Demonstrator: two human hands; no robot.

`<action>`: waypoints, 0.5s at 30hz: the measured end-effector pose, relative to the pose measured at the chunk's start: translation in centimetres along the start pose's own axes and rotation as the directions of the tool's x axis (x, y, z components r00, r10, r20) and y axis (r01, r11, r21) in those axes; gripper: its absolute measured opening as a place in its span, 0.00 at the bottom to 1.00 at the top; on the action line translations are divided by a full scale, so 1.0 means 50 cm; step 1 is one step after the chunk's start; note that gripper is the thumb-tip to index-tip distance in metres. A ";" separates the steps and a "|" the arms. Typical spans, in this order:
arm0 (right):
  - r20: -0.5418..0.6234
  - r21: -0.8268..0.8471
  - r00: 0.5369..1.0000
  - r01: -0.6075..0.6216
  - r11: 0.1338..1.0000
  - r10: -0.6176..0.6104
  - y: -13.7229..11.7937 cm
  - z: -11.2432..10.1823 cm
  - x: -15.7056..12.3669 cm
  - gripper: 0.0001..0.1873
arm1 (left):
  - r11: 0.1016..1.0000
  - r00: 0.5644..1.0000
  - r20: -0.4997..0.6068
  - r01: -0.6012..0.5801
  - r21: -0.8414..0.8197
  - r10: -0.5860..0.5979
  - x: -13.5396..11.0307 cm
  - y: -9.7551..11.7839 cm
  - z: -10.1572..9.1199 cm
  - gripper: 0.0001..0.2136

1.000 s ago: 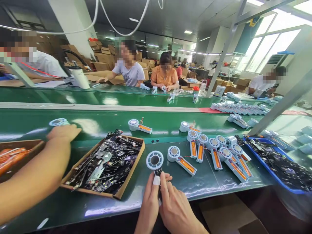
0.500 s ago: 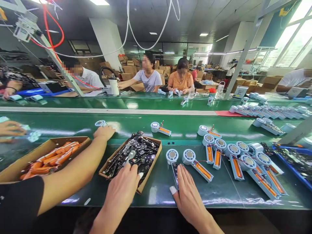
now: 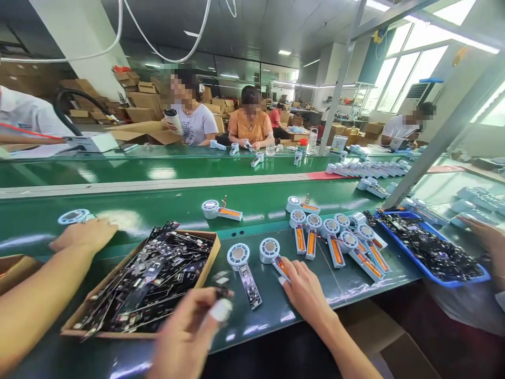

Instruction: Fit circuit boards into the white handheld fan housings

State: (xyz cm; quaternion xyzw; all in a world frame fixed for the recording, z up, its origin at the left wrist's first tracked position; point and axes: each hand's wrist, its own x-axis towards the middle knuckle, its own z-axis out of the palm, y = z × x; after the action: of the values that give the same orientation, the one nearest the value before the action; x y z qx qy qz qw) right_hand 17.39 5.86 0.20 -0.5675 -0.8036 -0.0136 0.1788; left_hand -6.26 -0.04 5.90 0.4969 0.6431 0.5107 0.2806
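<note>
From my remote station I recorded the left hand (image 3: 189, 329) raised beside the near right corner of a cardboard tray (image 3: 212, 261), its fingers pinched on a small dark part (image 3: 222, 292) too blurred for me to identify. Its thumb wore a white cover (image 3: 221, 310). The right hand (image 3: 307, 289) rested at the tabletop (image 3: 272, 308) with its fingers closed about the handle of a pale blue handheld fan (image 3: 270, 250), whose round head pointed away from the person. I noted a board-fitted fan (image 3: 244, 271) lying between the two hands, untouched, with a circuit board along its handle and the handle's end toward the near edge. The cardboard tray held a loose heap of black circuit boards (image 3: 158, 279). To the right of the held fan I logged a cluster of fans (image 3: 330, 227), several showing orange cells in open handles, and beyond them a blue tray (image 3: 453, 283) of dark boards. On the green belt (image 3: 256, 202) behind lay a separate fan (image 3: 211, 209) with wires standing up. At far left a co-worker's hand (image 3: 89, 231) reached to another fan (image 3: 73, 216); I could not tell whether its fingers gripped it.
</note>
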 end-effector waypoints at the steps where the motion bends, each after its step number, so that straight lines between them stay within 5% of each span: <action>1: -0.002 0.013 1.000 -0.027 1.000 0.027 -0.013 0.004 -0.014 0.30 | 0.985 0.987 0.157 0.064 -0.158 -0.039 -0.028 -0.005 0.048 0.15; 3: -0.040 0.077 0.996 -0.071 0.995 0.074 -0.034 0.004 -0.046 0.33 | 0.926 0.931 0.362 0.183 -0.331 -0.055 -0.067 -0.020 0.129 0.16; 6: -0.142 0.203 0.986 -0.063 0.977 0.093 -0.044 -0.015 -0.077 0.29 | 0.910 0.900 0.426 0.253 -0.329 -0.096 -0.075 -0.050 0.182 0.16; 11: -0.173 0.222 0.979 0.144 0.964 -0.106 -0.037 -0.038 -0.037 0.18 | 0.907 0.936 0.258 0.309 -0.287 -0.238 -0.049 -0.108 0.137 0.19; 15: -0.183 0.158 0.948 0.291 0.944 -0.261 -0.037 -0.029 0.005 0.13 | 0.827 0.908 0.223 0.416 -0.378 -0.355 -0.056 -0.129 0.097 0.28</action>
State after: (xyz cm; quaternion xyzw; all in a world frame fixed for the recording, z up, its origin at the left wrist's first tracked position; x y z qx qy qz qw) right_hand 16.02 5.10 1.95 -0.4273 -0.8562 -0.0103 0.2903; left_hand -3.36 -0.70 -2.11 0.3204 0.5844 0.5316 0.5227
